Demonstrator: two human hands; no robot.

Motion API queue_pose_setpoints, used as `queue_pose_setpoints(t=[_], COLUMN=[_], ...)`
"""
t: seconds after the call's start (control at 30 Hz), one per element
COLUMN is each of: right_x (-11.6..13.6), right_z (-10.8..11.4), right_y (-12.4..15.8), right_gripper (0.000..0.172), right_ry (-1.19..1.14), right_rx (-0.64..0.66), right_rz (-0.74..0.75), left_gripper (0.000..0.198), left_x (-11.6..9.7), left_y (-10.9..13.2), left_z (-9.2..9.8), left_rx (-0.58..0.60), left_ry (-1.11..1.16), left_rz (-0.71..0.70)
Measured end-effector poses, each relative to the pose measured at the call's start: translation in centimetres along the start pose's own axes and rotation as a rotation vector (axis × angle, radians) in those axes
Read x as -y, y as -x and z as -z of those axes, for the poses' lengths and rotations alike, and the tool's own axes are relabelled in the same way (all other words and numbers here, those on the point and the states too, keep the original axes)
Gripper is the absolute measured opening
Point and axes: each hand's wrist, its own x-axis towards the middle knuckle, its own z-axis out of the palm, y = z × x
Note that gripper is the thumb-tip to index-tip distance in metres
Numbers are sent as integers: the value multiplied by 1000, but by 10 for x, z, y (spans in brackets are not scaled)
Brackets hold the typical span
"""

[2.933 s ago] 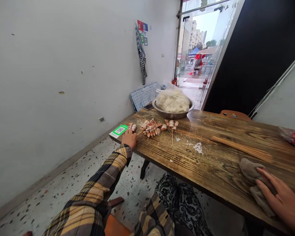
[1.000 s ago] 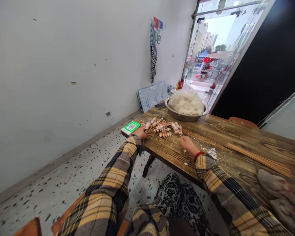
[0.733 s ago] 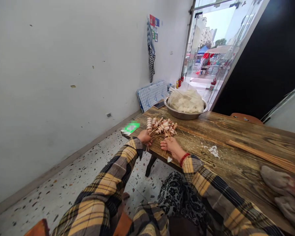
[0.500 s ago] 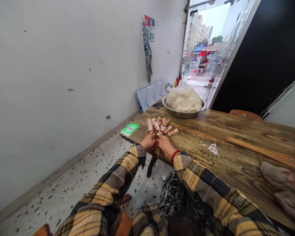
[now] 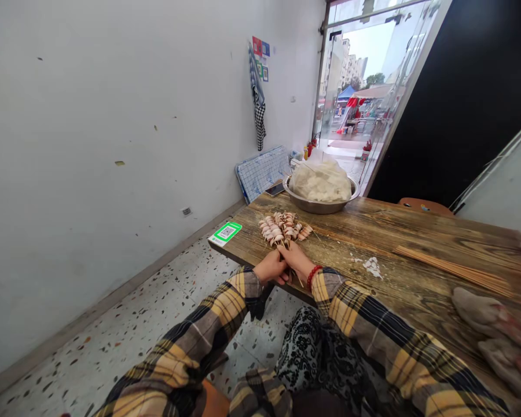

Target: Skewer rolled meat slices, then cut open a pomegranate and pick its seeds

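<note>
Several skewers (image 5: 282,227) threaded with pale pinkish-brown pieces lie bunched at the near left end of the wooden table (image 5: 330,250). What the pieces are, I cannot tell for sure. My right hand (image 5: 297,258) is closed around the bare stick ends from the right, with a red bead bracelet at its wrist. Against it from the left, my left hand (image 5: 272,267) is closed on the same sticks, its fingertips partly hidden. Some stick ends poke out below both hands, past the table's front edge.
A metal basin (image 5: 319,205) holding a bag of whitish stuff stands at the back, beside a phone (image 5: 275,189). Bare skewers (image 5: 454,269), white scraps (image 5: 372,267) and stained gloves (image 5: 481,310) lie to the right. A QR-code card (image 5: 226,233) sits at the left corner.
My hands have shifted slightly down and right on the sticks, and the right hand now covers more of them. The loaded skewers sit closer together. The camera view has tilted a little.
</note>
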Motion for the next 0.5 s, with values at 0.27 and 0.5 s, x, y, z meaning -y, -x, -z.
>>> queue_pose_setpoints(t=[0.27,0.5], right_x=[2,2], right_z=[28,38], right_y=[-3,-3], right_gripper=[32,32], right_ry=[205,402], right_rx=[-2,-81], right_rz=[-42,-57], left_gripper=[46,57], left_x=[-7,9], left_y=[10,20], left_z=[-23,-1], left_rx=[129,27], left_ry=[137,90], left_rz=[-135,-278])
